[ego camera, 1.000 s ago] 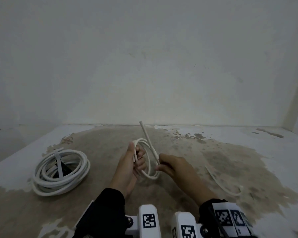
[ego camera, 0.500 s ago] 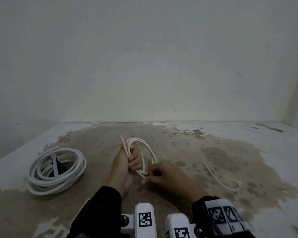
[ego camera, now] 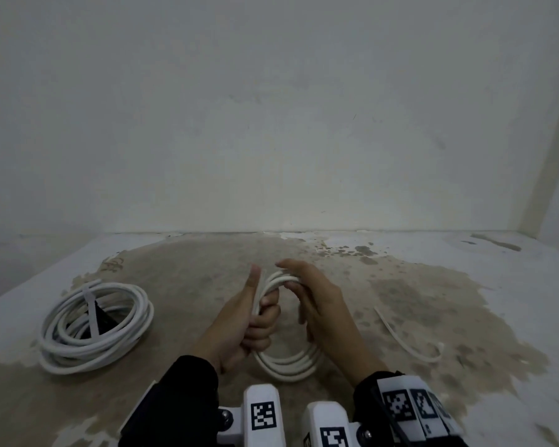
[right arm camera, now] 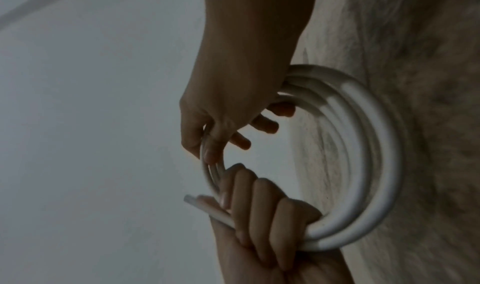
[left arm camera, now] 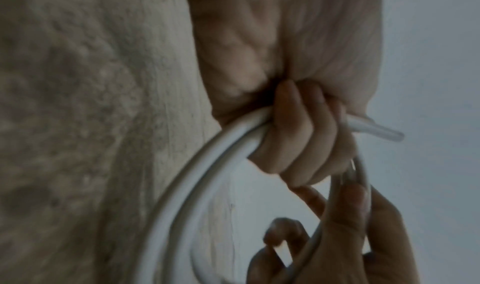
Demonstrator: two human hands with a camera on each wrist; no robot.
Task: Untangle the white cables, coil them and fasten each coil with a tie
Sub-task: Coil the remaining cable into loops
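Note:
A small coil of white cable (ego camera: 288,366) stands upright between my hands above the floor. My left hand (ego camera: 262,296) grips its near left side, fingers curled round the strands (left arm camera: 298,140), thumb pointing up. The cable's cut end (right arm camera: 197,202) sticks out past that fist. My right hand (ego camera: 288,275) sits over the coil's top; thumb and forefinger pinch the strands (right arm camera: 210,150) while the other fingers spread loose. A larger white coil (ego camera: 94,327) lies on the floor at the left, bound with a white tie (ego camera: 91,312).
A thin white strip (ego camera: 404,340), curved at its end, lies on the stained floor to the right of my hands. A pale wall (ego camera: 271,124) rises close behind, with a corner at the far right. Bare concrete floor (ego camera: 191,269) surrounds the hands.
The free cable end that stuck up a second ago has been wound round; the coil has more turns. My right hand has moved from the coil's lower right to its top.

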